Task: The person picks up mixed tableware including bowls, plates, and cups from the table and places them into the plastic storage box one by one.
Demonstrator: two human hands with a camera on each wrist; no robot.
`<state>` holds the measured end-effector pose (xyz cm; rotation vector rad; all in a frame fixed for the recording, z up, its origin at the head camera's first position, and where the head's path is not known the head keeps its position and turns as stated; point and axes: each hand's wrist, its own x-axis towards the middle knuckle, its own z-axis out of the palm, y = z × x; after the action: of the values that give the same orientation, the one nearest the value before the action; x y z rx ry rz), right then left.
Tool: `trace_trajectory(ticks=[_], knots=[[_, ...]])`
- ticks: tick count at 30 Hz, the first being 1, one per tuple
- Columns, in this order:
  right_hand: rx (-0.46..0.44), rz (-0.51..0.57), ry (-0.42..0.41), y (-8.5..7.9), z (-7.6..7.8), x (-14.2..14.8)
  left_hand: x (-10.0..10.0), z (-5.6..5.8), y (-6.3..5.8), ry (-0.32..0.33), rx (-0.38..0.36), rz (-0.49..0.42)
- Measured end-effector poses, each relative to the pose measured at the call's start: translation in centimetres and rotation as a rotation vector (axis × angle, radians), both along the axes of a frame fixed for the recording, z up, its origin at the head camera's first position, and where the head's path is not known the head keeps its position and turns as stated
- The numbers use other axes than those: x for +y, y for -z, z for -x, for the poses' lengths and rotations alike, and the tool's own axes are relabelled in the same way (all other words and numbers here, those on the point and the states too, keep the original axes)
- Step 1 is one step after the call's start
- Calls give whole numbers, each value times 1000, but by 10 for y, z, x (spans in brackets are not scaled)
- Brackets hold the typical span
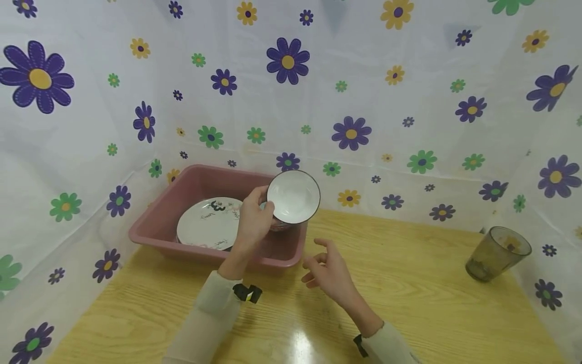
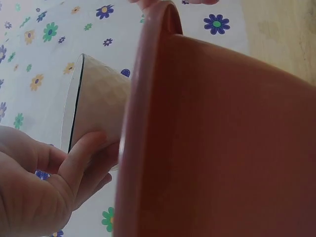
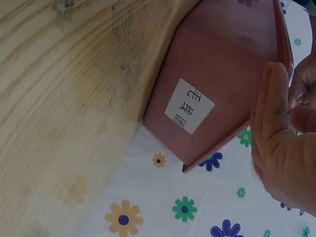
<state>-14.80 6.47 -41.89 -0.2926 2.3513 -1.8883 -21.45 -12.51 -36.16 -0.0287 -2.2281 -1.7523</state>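
A white bowl (image 1: 293,196) with a dark rim is held by my left hand (image 1: 255,218) over the right end of a pink plastic basin (image 1: 156,241). In the left wrist view the thumb and fingers grip the side of the bowl (image 2: 101,94), whose outer wall has a faceted texture. My right hand (image 1: 331,273) is beside the basin's front right corner, fingers loosely bent and nothing in them. Inside the basin lies a white plate (image 1: 209,225) with dark printed marks. Below the bowl another dish is partly hidden.
A tinted drinking glass (image 1: 497,255) stands at the right of the wooden table (image 1: 400,283). Flower-patterned white sheeting (image 1: 382,60) rises behind the table and at both sides. The basin's end carries a white label (image 3: 189,106) with handwritten characters.
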Motion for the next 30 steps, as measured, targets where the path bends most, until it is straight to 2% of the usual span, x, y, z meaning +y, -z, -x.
trace_trajectory(ticks=[4, 7, 12, 21, 30], knots=[[-54, 75, 13, 2, 4, -6, -2, 6, 3, -3, -3, 14], [-85, 119, -8, 3, 5, -11, -4, 10, 4, 4, -20, 6], [-112, 143, -38, 4, 5, -19, -7, 14, 3, 10, -46, -6], [-107, 158, -47, 5, 4, -26, -13, 26, 0, -18, -88, 86], [-36, 141, -28, 8, 4, -30, -17, 44, 5, -38, -159, 170]])
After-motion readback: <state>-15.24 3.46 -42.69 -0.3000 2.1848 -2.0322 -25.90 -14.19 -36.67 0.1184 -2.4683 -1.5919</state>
